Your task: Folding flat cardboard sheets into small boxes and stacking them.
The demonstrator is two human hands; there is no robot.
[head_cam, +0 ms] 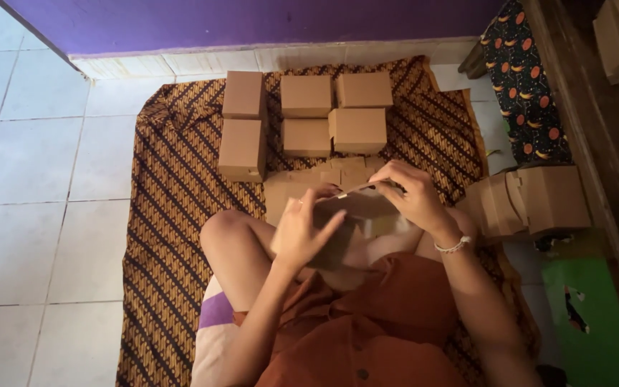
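Note:
I sit cross-legged on a brown patterned cloth (pixel 173 208). A half-folded brown cardboard box (pixel 356 211) rests over my lap between both hands. My left hand (pixel 301 231) presses against its near left side, fingers spread on the board. My right hand (pixel 411 192), with a beaded bracelet at the wrist, grips the top flap on the far right side. Flat cardboard blanks (pixel 324 179) lie on the cloth just beyond the box.
Several finished brown boxes (pixel 302 115) stand in rows at the far end of the cloth, near a purple wall. A stack of flat box blanks (pixel 531 201) leans at my right. A dark patterned cushion (pixel 524 86) and a green sheet (pixel 589 315) lie further right. White floor tiles (pixel 37 201) lie at the left.

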